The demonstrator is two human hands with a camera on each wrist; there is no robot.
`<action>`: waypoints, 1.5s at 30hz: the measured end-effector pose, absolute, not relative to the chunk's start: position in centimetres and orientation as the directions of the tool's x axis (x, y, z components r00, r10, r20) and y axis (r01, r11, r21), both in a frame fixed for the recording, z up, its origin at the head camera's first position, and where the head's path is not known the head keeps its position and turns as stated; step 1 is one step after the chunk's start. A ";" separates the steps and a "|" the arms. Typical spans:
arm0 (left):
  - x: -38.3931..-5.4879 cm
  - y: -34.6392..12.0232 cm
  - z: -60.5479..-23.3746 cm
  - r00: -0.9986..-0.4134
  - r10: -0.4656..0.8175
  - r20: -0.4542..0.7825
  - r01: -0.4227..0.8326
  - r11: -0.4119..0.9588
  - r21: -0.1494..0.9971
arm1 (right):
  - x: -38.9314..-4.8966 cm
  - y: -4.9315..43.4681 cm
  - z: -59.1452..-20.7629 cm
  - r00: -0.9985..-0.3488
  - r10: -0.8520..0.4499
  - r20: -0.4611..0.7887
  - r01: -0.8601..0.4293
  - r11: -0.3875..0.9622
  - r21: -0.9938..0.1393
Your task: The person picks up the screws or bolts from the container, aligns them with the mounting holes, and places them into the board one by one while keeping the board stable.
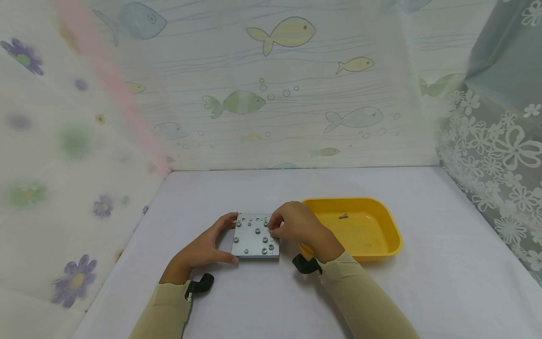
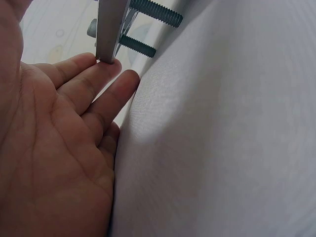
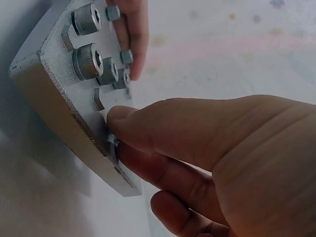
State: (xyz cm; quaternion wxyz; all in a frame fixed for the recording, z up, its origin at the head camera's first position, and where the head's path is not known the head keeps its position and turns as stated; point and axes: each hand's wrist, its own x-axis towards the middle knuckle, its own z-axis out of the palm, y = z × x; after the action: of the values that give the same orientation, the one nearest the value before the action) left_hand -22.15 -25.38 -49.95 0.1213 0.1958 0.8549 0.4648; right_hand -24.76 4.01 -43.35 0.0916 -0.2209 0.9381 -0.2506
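A square silver metal plate (image 1: 251,243) lies level above the table, several socket-head screws (image 3: 89,61) standing in its holes. Threaded screw shanks (image 2: 157,12) stick out of its underside in the left wrist view. My left hand (image 1: 202,247) holds the plate's left side, thumb at the near corner and fingers at the far one. Over the right edge, my right hand (image 1: 299,226) pinches a small screw (image 3: 116,140) between thumb and index finger at the plate's surface. Those fingertips hide most of this screw.
Right of the plate stands a yellow tray (image 1: 360,238), with one loose screw (image 1: 343,216) inside. A white cloth covers the table (image 1: 254,301). Behind it hangs a fish-print curtain (image 1: 292,136); patterned cloths close both sides.
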 end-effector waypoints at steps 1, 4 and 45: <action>-22.1 -25.4 -49.9 -0.894 0.447 -0.025 0.222 0.491 0.843 | -24.8 4.0 -43.4 -0.886 -0.460 -0.062 -0.369 0.778 -0.508; -22.1 -25.4 -49.9 -0.894 0.446 -0.029 0.217 0.489 0.845 | -24.7 4.0 -43.3 -0.886 -0.460 -0.064 -0.368 0.781 -0.504; -22.0 -25.3 -49.7 -0.901 0.432 -0.036 0.212 0.513 0.832 | -26.1 8.3 -40.8 -0.908 -0.418 -0.016 -0.298 0.674 -0.676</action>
State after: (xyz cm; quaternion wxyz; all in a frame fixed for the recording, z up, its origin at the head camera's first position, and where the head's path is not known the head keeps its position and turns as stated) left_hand -21.96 -25.27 -49.71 0.1203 0.1870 0.8613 0.4568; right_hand -26.05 8.35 -40.82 0.0849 -0.1966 0.9110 -0.3525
